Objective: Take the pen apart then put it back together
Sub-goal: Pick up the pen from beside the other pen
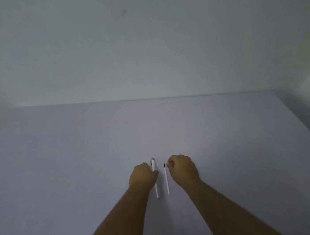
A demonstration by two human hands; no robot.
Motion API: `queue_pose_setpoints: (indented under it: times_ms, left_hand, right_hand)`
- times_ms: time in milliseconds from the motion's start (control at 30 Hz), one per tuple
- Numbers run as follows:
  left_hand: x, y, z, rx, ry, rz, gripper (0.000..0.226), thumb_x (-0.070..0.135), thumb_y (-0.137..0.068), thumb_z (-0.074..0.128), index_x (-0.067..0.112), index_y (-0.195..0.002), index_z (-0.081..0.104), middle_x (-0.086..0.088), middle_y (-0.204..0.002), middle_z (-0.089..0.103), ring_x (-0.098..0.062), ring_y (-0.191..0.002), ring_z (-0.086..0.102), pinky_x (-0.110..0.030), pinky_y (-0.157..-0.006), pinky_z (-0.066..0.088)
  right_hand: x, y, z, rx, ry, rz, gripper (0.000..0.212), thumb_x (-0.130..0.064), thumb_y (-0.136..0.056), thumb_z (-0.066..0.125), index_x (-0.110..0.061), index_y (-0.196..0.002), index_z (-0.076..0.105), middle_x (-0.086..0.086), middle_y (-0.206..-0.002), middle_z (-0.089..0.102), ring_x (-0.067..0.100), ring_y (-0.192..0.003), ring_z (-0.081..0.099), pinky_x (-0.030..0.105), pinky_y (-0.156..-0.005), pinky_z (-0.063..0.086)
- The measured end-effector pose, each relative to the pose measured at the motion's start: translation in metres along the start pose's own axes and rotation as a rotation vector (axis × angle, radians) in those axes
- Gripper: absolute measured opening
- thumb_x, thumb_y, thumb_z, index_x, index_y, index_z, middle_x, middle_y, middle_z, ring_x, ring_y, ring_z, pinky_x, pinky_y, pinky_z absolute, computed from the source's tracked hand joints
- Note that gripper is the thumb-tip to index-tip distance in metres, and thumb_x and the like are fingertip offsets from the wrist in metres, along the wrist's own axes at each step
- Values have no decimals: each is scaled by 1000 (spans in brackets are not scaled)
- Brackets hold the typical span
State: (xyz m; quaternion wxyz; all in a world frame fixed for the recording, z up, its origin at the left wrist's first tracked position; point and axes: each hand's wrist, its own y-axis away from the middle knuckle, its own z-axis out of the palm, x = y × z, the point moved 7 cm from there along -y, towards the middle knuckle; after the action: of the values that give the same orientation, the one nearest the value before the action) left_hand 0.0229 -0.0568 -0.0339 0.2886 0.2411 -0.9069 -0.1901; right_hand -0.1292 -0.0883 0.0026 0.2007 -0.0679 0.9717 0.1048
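A white pen barrel (156, 181) lies lengthwise on the grey table (62, 159), its clip end pointing away from me. My left hand (142, 176) rests against the barrel's left side, fingers curled over its middle. A thin white refill (166, 180) with a dark tip lies parallel, just right of the barrel. My right hand (183, 169) hovers beside the refill's far end with fingers curled and pinched; whether a small part sits between the fingertips I cannot tell.
The table's far edge (149, 99) meets a plain pale wall (146, 45). The right edge of the table (299, 115) slants away at the right.
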Motion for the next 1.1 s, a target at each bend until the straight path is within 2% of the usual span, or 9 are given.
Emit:
queue_pose_setpoints:
  times_ms: [167, 300, 500, 567, 667, 767, 867, 1000, 1100]
  left_hand:
    - [-11, -1, 22, -24, 104, -96, 20, 32, -77, 62, 18, -66, 54, 3, -65, 55, -11, -54, 53, -21, -46, 38]
    - [-10, -2, 22, -19, 89, -108, 17, 26, -82, 58, 10, -82, 65, -2, -71, 60, -17, -60, 56, -24, -53, 43]
    - [0, 8, 9, 21, 175, 37, 16, 31, -81, 60, 19, -71, 59, 5, -63, 59, -8, -52, 53, -16, -42, 36]
    - [3, 12, 8, 20, 210, 96, 12, 33, -83, 60, 23, -75, 58, 6, -69, 61, -4, -55, 53, -13, -41, 34]
    - [7, 13, 8, 3, 241, 156, 14, 31, -86, 59, 18, -88, 65, 8, -71, 58, -2, -60, 50, -14, -49, 35]
    - [7, 10, 8, -54, 214, 195, 19, 30, -87, 59, 13, -90, 68, 10, -67, 54, -5, -61, 48, -15, -53, 36]
    - [-3, 10, 8, -74, 192, 182, 18, 31, -87, 60, 15, -87, 68, 10, -68, 54, -7, -64, 49, -15, -55, 36]
    - [-12, 7, 3, -28, 221, 137, 19, 33, -86, 61, 15, -85, 68, 8, -65, 54, -9, -64, 51, -15, -54, 37]
    - [-10, 4, 1, -10, 256, 129, 16, 33, -86, 61, 19, -78, 64, 10, -64, 54, -2, -60, 49, -13, -52, 35]
  right_hand:
    - [9, -3, 16, -36, -95, 45, 24, -27, -90, 47, -14, -90, 67, 6, -95, 69, 26, -95, 59, 36, -76, 49]
    - [8, -6, 23, -55, -130, 58, 24, -30, -90, 50, -14, -90, 68, 6, -94, 69, 24, -89, 61, 32, -69, 47]
    - [-2, -12, 32, -155, -399, 238, 31, -42, -85, 59, -14, -74, 67, 3, -70, 64, 16, -63, 54, 25, -54, 38]
    - [-4, -14, 29, -138, -505, 287, 33, -39, -83, 62, -8, -81, 72, 8, -76, 69, 18, -67, 57, 28, -60, 42]
    - [-6, -15, 28, -156, -593, 338, 30, -34, -84, 61, -9, -71, 71, 2, -62, 62, 20, -65, 57, 36, -71, 49]
    - [1, -17, 23, -77, -737, 449, 34, -31, -86, 59, -17, -55, 61, 4, -59, 59, 22, -60, 57, 41, -73, 54]
    - [17, -26, 14, -34, -863, 512, 33, -25, -87, 57, -12, -56, 61, 8, -59, 58, 20, -52, 54, 41, -71, 53]
    - [20, -29, 13, -157, -436, 324, 29, -27, -87, 57, -14, -62, 58, 15, -75, 64, 26, -71, 59, 36, -71, 47]
    - [25, -21, 19, -133, -326, 314, 19, -27, -85, 60, -10, -78, 66, 14, -89, 72, 30, -83, 64, 28, -65, 41]
